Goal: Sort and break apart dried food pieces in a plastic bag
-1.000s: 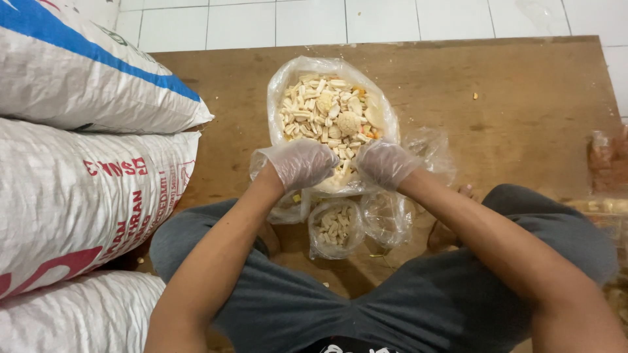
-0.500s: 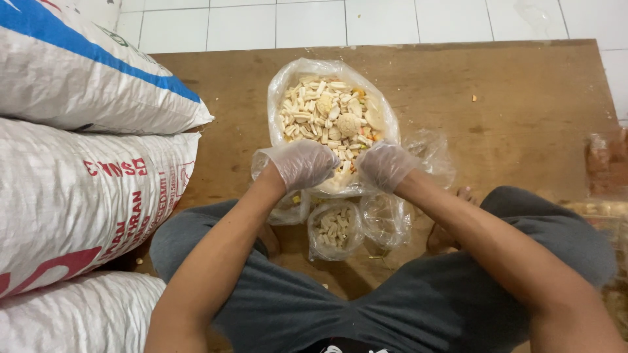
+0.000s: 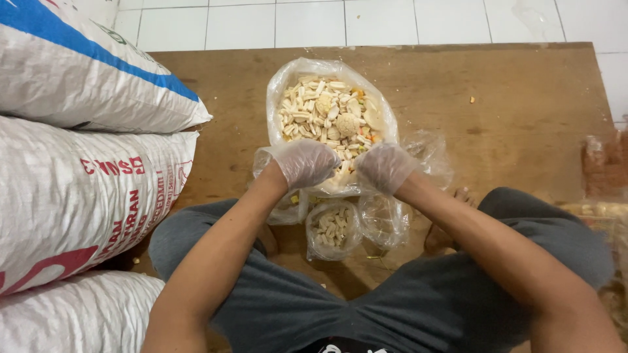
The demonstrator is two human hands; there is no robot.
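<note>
- While little is changing since a second ago, the left hand [image 3: 304,161] and right hand [image 3: 384,167], both in thin clear gloves, are staying at the near rim of the large clear bag [image 3: 282,85] in the frame's centre.
- Both hands are curling their fingers closed near that rim; whether they are pinching the plastic I cannot tell.
- The large bag is standing open on the wooden board [image 3: 523,104], holding pale mixed crackers [image 3: 327,114].
- Below the hands, a small clear bag [image 3: 332,229] is holding a few crackers, with more small bags beside it.
- Woven white sacks [image 3: 78,189] are lying stacked at the left.
</note>
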